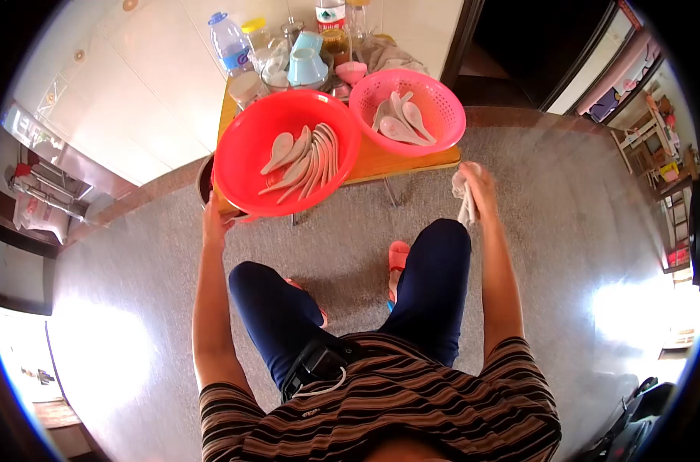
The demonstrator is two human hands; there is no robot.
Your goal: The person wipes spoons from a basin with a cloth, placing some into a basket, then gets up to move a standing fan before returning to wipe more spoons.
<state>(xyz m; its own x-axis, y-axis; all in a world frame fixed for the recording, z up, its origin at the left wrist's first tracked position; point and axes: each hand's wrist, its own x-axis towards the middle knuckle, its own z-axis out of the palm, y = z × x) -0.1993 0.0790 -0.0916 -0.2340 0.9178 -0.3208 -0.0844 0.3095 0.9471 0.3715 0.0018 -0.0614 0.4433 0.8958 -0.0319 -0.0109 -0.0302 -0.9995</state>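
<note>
My left hand is at the lower left rim of a red plastic basin, thumb up along its side and fingers curled partly out of sight beneath it. Several white soup spoons lie in the basin, many nested in a row. Off the table's right corner, my right hand is closed around a crumpled whitish cloth. A pink colander beside the basin holds several more white spoons.
Both containers stand on a small wooden table. Behind them are light blue cups, a water bottle, jars and a pink bowl. A dark round vessel shows left of the basin. My knees are just before the table.
</note>
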